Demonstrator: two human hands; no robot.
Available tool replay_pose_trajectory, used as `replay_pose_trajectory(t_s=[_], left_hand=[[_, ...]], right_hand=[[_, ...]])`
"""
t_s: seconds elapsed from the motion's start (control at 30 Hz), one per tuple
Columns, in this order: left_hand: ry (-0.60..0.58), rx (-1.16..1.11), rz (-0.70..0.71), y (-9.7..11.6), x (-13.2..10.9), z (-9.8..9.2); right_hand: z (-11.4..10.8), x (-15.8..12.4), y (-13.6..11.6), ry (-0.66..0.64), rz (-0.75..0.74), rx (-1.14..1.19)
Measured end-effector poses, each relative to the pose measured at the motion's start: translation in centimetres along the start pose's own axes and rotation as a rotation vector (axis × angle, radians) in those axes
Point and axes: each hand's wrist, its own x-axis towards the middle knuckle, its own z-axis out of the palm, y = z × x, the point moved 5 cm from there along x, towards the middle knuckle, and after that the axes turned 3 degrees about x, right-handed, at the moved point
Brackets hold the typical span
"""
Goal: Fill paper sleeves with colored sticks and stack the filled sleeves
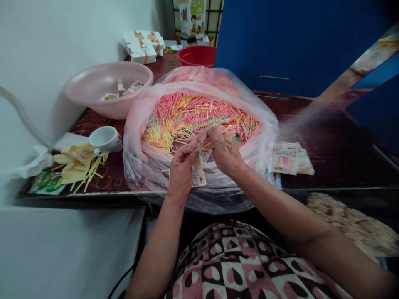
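Note:
Both of my hands meet above the near edge of a big clear plastic bag (134, 137) full of short pink, yellow and green sticks (199, 110). My left hand (183, 166) is closed, thumb against fingers, on a small clear printed packet (199, 176) that hangs below it. My right hand (226, 151) is closed too, thumb and fingers pinched beside the packet's top; what lies between them is too small to make out. Right of the bag, flat filled packets (288, 158) lie stacked on the dark red table (330, 166).
At left stand a pink basin (106, 104) with small items in it, a white cup (106, 139), a yellow cloth-like piece (75, 162), loose sticks (90, 172) and rubber bands. Behind are white boxes (141, 45) and a red basin (196, 55). A blue panel (296, 45) rises at back right.

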Motion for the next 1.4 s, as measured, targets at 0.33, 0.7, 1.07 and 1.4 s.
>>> replay_pose_trajectory(t_s=[0.33, 0.7, 1.07, 1.4], left_hand=[[-0.031, -0.09, 0.022, -0.2, 0.1, 0.1], [0.059, -0.155, 0.011, -0.6, 0.5, -0.3], [0.018, -0.121, 0.062, -0.7, 0.5, -0.4], [0.022, -0.05, 0.1, 0.0, 0.3, 0.3]], right_hand=[[-0.1, 0.2, 0.0, -0.203, 0.038, -0.102], [-0.6, -0.4, -0.1, 0.011, -0.014, -0.013], [-1.3, 0.0, 1.9, 0.068, 0.171, 0.085], [-0.1, -0.1, 0.2, -0.14, 0.082, -0.044]])
